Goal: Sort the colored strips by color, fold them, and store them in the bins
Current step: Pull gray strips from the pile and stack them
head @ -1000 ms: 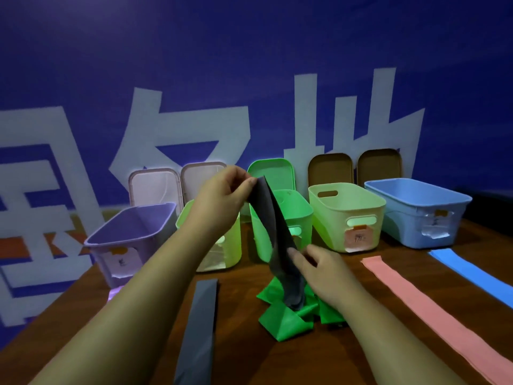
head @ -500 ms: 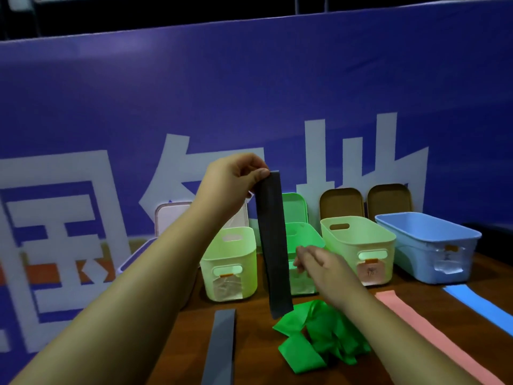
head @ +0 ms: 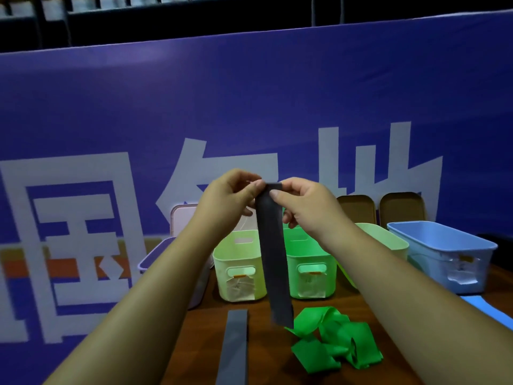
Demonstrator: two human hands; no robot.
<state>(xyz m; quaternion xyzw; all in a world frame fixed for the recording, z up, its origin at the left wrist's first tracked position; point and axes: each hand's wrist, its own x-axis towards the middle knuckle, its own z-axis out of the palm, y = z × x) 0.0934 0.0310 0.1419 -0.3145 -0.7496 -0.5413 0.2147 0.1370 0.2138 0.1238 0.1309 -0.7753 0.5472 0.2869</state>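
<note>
Lying nearest on the table [head: 200, 332], a grey strip [head: 233, 348] sits beside a crumpled green heap [head: 333, 343]. Above them the left hand [head: 230, 198] and right hand [head: 302, 204] both pinch the top edge of a dark strip [head: 273, 259], which hangs down before the bins [head: 238, 262].

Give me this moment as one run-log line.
held grey strip: hanging | left grip: pinches its top | right grip: pinches its top | green strips: crumpled on table | other grey strip: lying flat
</note>
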